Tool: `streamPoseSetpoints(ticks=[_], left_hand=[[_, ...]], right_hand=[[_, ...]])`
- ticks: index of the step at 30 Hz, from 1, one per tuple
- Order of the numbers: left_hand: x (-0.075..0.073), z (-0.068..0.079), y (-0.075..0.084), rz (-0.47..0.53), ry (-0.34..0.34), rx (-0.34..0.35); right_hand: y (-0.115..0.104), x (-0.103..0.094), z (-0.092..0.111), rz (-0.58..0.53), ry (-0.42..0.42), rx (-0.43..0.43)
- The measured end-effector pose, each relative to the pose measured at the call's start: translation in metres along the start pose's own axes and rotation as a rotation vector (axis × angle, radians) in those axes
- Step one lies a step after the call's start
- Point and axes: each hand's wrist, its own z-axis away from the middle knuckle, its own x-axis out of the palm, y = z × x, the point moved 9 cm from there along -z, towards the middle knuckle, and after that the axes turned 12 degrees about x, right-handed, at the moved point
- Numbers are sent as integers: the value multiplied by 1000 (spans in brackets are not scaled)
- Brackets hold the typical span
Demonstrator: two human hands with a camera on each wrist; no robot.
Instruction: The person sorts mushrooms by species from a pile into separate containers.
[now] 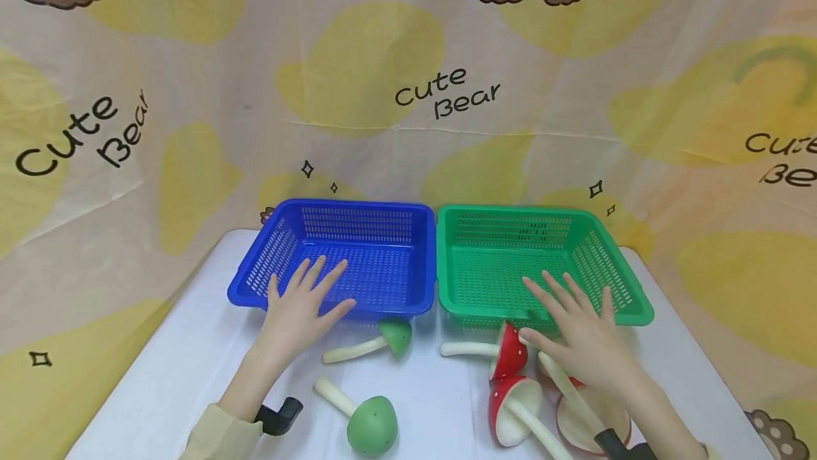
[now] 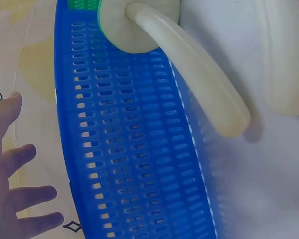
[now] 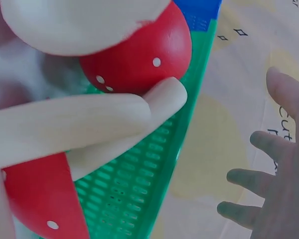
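Red mushrooms (image 1: 513, 354) blocked the low way before the green basket (image 1: 488, 274); room to pass lay above its open top.

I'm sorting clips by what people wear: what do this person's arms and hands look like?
The left hand and right hand are ungloved, each showing five fingers. A pale beige sleeve covers part of the left forearm; only a sliver of the right sleeve shows. A black, bent fitting appears beside that forearm, and a black piece beside the right forearm.
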Motion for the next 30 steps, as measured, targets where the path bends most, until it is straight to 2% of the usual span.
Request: streamPoseSetpoints(ticks=[7, 17, 21, 26, 30], left_hand=[[1, 7, -6, -31, 45, 2], [2, 18, -13, -79, 148, 45], [4, 21, -16, -97, 204, 65], [5, 25, -20, -113, 262, 80], [3, 27, -23, -111, 284, 76]], right_hand=[[-4, 2, 14, -37, 36, 12], [-14, 0, 37, -97, 203, -101], [-13, 3, 44, -129, 218, -102], [-15, 8, 52, -105, 212, -83], [-21, 9, 61, -67, 280, -141]])
